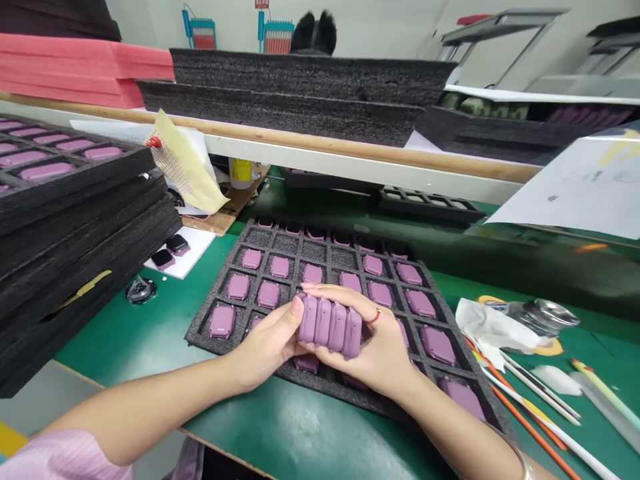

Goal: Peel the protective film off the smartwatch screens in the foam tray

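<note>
Holding four purple cases [330, 325] in a row, side by side, looks a little risky to me: only pressure from the two ends holds them together, so a looser grip could let the middle ones fall out. The left hand [265, 347] presses its thumb on one end, and the right hand [383, 350] cups the other with curled fingers. The row hangs just above the foam tray [205, 341], whose pockets carry more cases.
</note>
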Tool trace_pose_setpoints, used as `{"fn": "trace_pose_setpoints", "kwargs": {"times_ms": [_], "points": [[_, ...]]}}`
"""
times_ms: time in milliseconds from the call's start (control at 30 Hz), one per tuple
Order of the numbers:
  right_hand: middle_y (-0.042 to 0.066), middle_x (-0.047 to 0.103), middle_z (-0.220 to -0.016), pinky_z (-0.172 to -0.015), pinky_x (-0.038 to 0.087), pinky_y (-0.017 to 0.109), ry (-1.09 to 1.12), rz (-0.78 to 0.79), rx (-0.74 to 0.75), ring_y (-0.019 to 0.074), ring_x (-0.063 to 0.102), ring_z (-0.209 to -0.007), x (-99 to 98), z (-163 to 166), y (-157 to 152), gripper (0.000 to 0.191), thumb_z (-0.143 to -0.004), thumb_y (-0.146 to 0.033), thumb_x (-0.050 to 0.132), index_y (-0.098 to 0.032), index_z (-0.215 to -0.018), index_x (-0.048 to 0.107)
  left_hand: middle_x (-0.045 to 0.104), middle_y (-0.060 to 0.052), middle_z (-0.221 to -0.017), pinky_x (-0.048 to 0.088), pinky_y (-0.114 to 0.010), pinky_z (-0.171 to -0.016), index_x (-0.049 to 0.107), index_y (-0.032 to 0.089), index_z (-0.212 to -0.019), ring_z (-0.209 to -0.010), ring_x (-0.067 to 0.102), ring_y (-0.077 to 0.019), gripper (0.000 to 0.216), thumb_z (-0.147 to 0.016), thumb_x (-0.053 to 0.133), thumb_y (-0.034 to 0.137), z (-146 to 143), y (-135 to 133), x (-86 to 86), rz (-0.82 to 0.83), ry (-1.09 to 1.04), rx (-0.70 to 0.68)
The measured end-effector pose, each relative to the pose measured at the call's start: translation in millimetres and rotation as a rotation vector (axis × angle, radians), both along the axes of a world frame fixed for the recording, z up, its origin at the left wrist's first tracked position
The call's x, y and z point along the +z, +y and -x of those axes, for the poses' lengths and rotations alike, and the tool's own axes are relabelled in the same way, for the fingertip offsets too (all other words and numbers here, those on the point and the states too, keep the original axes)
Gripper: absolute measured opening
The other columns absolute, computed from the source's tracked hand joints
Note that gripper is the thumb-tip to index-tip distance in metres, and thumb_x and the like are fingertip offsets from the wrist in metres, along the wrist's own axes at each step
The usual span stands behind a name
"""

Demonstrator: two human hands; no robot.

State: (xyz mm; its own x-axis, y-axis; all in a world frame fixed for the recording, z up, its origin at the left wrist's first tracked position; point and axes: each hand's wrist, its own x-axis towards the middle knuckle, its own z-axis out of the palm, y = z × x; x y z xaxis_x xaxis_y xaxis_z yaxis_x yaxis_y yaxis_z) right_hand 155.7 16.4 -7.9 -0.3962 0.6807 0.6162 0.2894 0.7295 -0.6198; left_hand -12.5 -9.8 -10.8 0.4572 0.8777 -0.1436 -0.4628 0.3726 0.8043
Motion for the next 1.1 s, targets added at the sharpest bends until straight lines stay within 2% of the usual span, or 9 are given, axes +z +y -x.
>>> {"fn": "trace_pose_setpoints", "kwargs": {"times_ms": [200, 333, 433, 567, 733, 867, 933, 1033, 1100], "points": [[0.005, 0.074, -0.123, -0.102, 0.058, 0.043, 0.045, 0.049, 0.012, 0.0266, 0.071, -0.114, -2.6, -3, -2, 0.053, -0.070, -0.017, 0.077, -0.026, -0.120, 0.064, 0.065, -0.006, -0.091, 0.048, -0.030, -0.077, 0.064, 0.016, -0.119, -0.078, 0.058, -0.0158, 0.070, -0.078, 0.070, 0.071, 1, 2, -1.8, -0.012, 0.067, -0.008], [0.006, 0.074, -0.122, -0.105, 0.056, 0.044, 0.000, -0.033, 0.027, 0.0259, 0.070, -0.116, -6.5, 1, -3, 0.052, -0.070, -0.017, 0.077, -0.025, -0.119, 0.064, 0.063, -0.003, -0.086, 0.046, -0.027, -0.070, 0.064, 0.015, -0.114, -0.074, 0.056, -0.0143, 0.069, -0.073, 0.075, 0.069, 3, 4, -0.7, -0.053, 0.141, 0.010], [0.007, 0.075, -0.121, -0.105, 0.057, 0.045, -0.074, -0.068, 0.030, 0.0270, 0.067, -0.121, -8.4, 4, -4, 0.050, -0.072, -0.016, 0.075, -0.024, -0.120, 0.065, 0.066, -0.004, -0.091, 0.049, -0.029, -0.080, 0.063, 0.016, -0.108, -0.086, 0.063, -0.0182, 0.054, -0.074, 0.083, 0.053, 3, 7, 0.2, -0.185, 0.233, 0.041], [0.004, 0.075, -0.122, -0.105, 0.057, 0.048, -0.074, -0.024, 0.036, 0.0287, 0.066, -0.123, -8.9, 3, -4, 0.050, -0.071, -0.016, 0.075, -0.027, -0.120, 0.067, 0.068, -0.005, -0.099, 0.050, -0.035, -0.093, 0.062, 0.016, -0.104, -0.098, 0.066, -0.0211, 0.033, -0.079, 0.080, 0.029, 4, 7, 4.2, -0.263, 0.251, -0.006], [0.006, 0.075, -0.122, -0.109, 0.054, 0.049, 0.047, 0.089, 0.101, 0.0307, 0.064, -0.125, -10.7, 2, -2, 0.047, -0.073, -0.034, 0.084, -0.026, -0.117, 0.069, 0.064, -0.009, -0.124, 0.050, -0.039, -0.102, 0.055, 0.018, -0.118, -0.118, 0.061, -0.0276, 0.063, -0.066, 0.090, 0.019, 5, 1, 8.6, -0.246, 0.357, 0.021], [0.006, 0.073, -0.125, -0.110, 0.052, 0.049, 0.105, 0.108, 0.102, 0.0299, 0.064, -0.125, -11.7, 4, -3, 0.051, -0.071, -0.033, 0.087, -0.027, -0.118, 0.069, 0.067, -0.010, -0.120, 0.052, -0.043, -0.099, 0.055, 0.019, -0.120, -0.117, 0.063, -0.0319, 0.073, -0.059, 0.094, 0.022, 4, -1, 10.0, -0.235, 0.405, 0.040], [0.008, 0.073, -0.126, -0.110, 0.051, 0.050, 0.103, 0.119, 0.103, 0.0310, 0.064, -0.125, -11.7, 4, -4, 0.052, -0.071, -0.039, 0.087, -0.026, -0.119, 0.069, 0.067, -0.009, -0.118, 0.053, -0.044, -0.098, 0.055, 0.020, -0.120, -0.116, 0.064, -0.0325, 0.075, -0.057, 0.095, 0.022, 4, 0, 10.0, -0.253, 0.386, 0.043], [0.011, 0.069, -0.131, -0.110, 0.049, 0.052, 0.105, 0.124, 0.105, 0.0321, 0.062, -0.127, -13.1, 4, -4, 0.052, -0.076, -0.052, 0.080, -0.025, -0.119, 0.069, 0.067, -0.007, -0.116, 0.055, -0.043, -0.096, 0.054, 0.021, -0.123, -0.111, 0.066, -0.0301, 0.078, -0.056, 0.094, 0.021, 3, 1, 9.3, -0.306, 0.394, 0.076], [0.012, 0.064, -0.138, -0.109, 0.050, 0.050, 0.102, 0.118, 0.086, 0.0311, 0.061, -0.127, -15.1, 4, -3, 0.051, -0.079, -0.053, 0.076, -0.024, -0.120, 0.069, 0.067, -0.005, -0.115, 0.056, -0.040, -0.094, 0.055, 0.022, -0.122, -0.109, 0.067, -0.0276, 0.076, -0.057, 0.094, 0.022, 3, 2, 8.1, -0.333, 0.434, 0.102]]}}
